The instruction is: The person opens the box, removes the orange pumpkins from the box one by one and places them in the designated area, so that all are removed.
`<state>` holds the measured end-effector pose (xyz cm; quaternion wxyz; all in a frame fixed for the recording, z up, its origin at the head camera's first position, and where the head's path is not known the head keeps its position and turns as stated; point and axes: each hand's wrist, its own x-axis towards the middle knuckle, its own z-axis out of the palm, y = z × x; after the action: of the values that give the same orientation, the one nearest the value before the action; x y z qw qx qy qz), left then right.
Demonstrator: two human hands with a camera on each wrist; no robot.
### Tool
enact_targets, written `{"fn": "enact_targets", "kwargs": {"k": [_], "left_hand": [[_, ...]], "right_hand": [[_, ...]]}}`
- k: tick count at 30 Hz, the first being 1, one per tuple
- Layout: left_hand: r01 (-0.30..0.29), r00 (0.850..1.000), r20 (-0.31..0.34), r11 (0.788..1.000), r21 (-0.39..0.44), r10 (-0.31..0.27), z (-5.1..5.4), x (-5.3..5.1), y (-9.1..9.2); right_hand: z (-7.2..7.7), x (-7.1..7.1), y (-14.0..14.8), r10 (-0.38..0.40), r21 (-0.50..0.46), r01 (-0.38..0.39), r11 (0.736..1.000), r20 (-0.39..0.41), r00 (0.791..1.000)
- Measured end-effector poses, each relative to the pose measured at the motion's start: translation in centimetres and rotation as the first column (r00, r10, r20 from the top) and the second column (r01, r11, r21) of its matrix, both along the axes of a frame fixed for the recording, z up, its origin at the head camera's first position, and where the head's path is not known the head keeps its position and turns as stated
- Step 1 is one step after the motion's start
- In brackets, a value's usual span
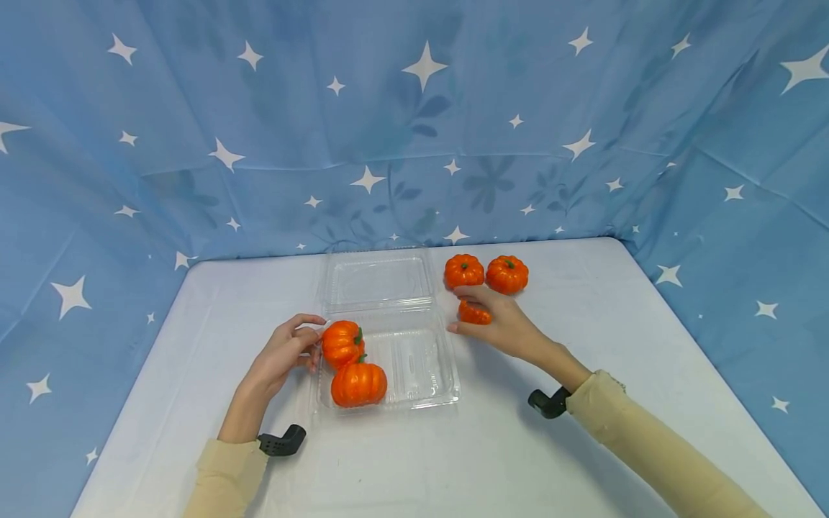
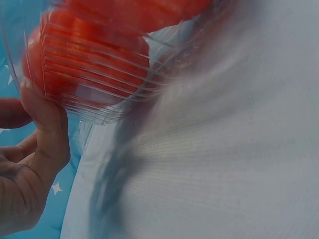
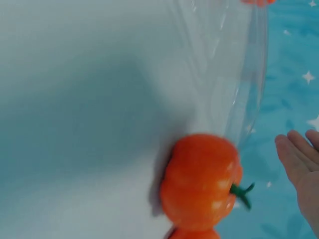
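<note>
A clear plastic clamshell container (image 1: 414, 360) lies with its lid (image 1: 378, 279) folded back. Two orange pumpkins sit in its left half: an upper pumpkin (image 1: 341, 344) and a lower pumpkin (image 1: 359, 385). My left hand (image 1: 288, 352) is at the container's left side, fingers loosely bent; the left wrist view shows a digit (image 2: 35, 102) touching the clear wall. My right hand (image 1: 495, 320) hovers over a pumpkin (image 1: 475, 312) right of the container, partly covering it. In the right wrist view the hand (image 3: 304, 169) is spread apart from the nearest pumpkin (image 3: 199, 181), which rests on the table.
Two more pumpkins stand farther back, right of the lid: a left one (image 1: 463, 269) and a right one (image 1: 508, 274). A white cloth covers the table (image 1: 648, 403). A blue star-patterned curtain (image 1: 388, 129) borders its back and sides.
</note>
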<state>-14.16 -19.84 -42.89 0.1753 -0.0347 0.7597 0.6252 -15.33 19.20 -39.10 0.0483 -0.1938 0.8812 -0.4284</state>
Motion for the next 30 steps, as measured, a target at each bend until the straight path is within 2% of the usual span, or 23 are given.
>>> {"fn": "enact_targets", "kwargs": {"k": [4,15,23,30], "left_hand": [[-0.001,1.0,-0.001,1.0,0.009,0.001,0.0,0.0,0.0],[0.01,1.0,-0.007,1.0,0.02,-0.01,-0.1,-0.1,-0.1],[0.013,1.0,-0.004,1.0,0.023,-0.013,-0.2,0.0,-0.3],[0.016,1.0,-0.014,0.999,0.039,-0.016,-0.4,0.0,-0.3]], "right_hand": [[0.2,0.5,-1.1,0.005,-0.036,-0.003,0.999,0.067,0.998],[0.3,1.8,-3.7,0.07,-0.105,-0.053,0.993,0.168,0.983],[0.0,2.5,-6.2,0.125,-0.133,-0.098,0.986,0.212,0.969],[-0.5,3.1,-7.9,0.186,-0.155,-0.155,0.976,0.206,0.961]]}}
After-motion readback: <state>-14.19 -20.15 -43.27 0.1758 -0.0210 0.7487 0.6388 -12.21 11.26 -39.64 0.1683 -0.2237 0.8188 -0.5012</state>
